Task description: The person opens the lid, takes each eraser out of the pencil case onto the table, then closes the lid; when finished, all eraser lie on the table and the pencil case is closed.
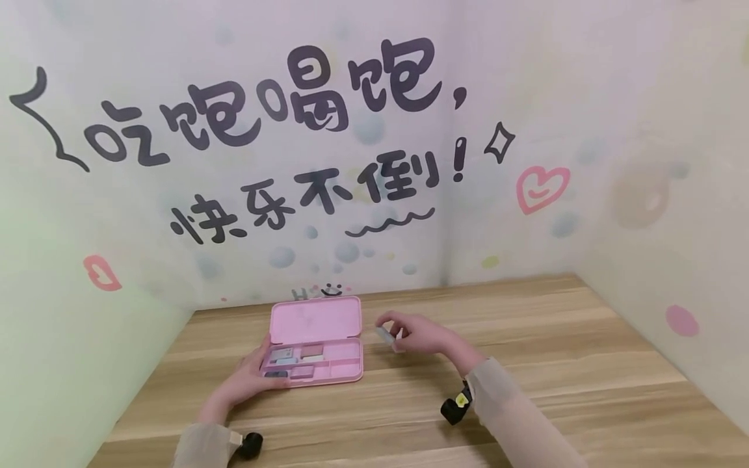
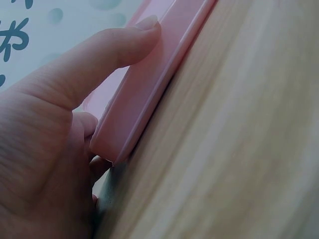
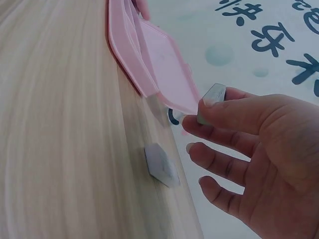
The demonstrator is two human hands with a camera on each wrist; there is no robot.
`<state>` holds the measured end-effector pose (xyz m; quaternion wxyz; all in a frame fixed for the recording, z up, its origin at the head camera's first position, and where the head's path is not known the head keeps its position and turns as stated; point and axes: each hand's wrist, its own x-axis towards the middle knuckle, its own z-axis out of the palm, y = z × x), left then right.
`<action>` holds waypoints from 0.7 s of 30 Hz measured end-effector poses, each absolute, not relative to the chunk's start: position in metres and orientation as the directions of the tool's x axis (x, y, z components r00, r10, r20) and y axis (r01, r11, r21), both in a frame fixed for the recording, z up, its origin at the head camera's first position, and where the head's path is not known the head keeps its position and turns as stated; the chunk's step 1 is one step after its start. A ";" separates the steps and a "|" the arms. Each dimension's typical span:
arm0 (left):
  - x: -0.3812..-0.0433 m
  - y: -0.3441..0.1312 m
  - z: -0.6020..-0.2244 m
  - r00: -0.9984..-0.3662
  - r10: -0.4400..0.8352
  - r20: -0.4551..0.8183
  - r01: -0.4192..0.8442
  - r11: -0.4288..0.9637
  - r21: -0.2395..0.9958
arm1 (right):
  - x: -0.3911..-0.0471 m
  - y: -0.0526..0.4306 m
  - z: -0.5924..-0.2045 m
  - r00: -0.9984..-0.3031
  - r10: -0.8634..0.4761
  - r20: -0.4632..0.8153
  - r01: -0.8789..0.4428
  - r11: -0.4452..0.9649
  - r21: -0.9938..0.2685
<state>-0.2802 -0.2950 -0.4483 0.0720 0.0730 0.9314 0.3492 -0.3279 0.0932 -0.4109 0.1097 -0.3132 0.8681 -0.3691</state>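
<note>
An open pink case (image 1: 348, 370) lies on the table with its lid tipped back toward the wall. My left hand (image 1: 248, 378) grips its left end, with the thumb along the front wall and the other fingers at the left side. Several small flat pieces (image 1: 283, 355) sit in the left compartments; the right ones are bare. To the right of the case, my right hand (image 1: 424, 335) pinches a small grey-green angular piece (image 3: 213, 97) between thumb and index finger. A second piece (image 3: 162, 164), pale grey and six-sided, is on the table beneath that hand.
The wood-grain table (image 1: 386, 416) ends at a white wall (image 1: 409, 253) with painted characters. Side walls (image 1: 661, 260) close in at both ends. A black wrist camera (image 1: 452, 411) hangs below the right sleeve, and another (image 1: 251, 446) is beside the left sleeve.
</note>
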 end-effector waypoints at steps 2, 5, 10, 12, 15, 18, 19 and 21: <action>-0.279 -0.295 -0.447 -0.979 0.185 -0.083 0.085 0.746 0.660 | -0.327 0.098 -0.410 -0.789 -0.613 0.049 -0.457 0.531 -0.714; -0.277 -0.294 -0.446 -0.979 0.183 -0.086 0.081 0.746 0.661 | -0.326 0.104 -0.409 -0.799 -0.597 0.062 -0.453 0.532 -0.715; -0.276 -0.293 -0.445 -0.979 0.180 -0.100 0.070 0.747 0.661 | -0.327 0.112 -0.408 -0.820 -0.566 0.085 -0.439 0.527 -0.727; -0.276 -0.294 -0.446 -0.978 0.182 -0.099 0.072 0.747 0.661 | -0.327 0.114 -0.408 -0.827 -0.554 0.095 -0.433 0.520 -0.736; -0.277 -0.294 -0.447 -0.978 0.185 -0.092 0.080 0.750 0.656 | -0.329 0.119 -0.409 -0.835 -0.539 0.111 -0.430 0.513 -0.743; -0.278 -0.294 -0.448 -0.978 0.187 -0.087 0.086 0.754 0.652 | -0.331 0.123 -0.413 -0.846 -0.518 0.127 -0.424 0.508 -0.750; -0.279 -0.294 -0.448 -0.979 0.186 -0.088 0.085 0.754 0.651 | -0.332 0.125 -0.414 -0.849 -0.510 0.133 -0.421 0.503 -0.755; -0.279 -0.293 -0.447 -0.978 0.188 -0.085 0.088 0.754 0.651 | -0.333 0.127 -0.416 -0.859 -0.492 0.140 -0.410 0.499 -0.763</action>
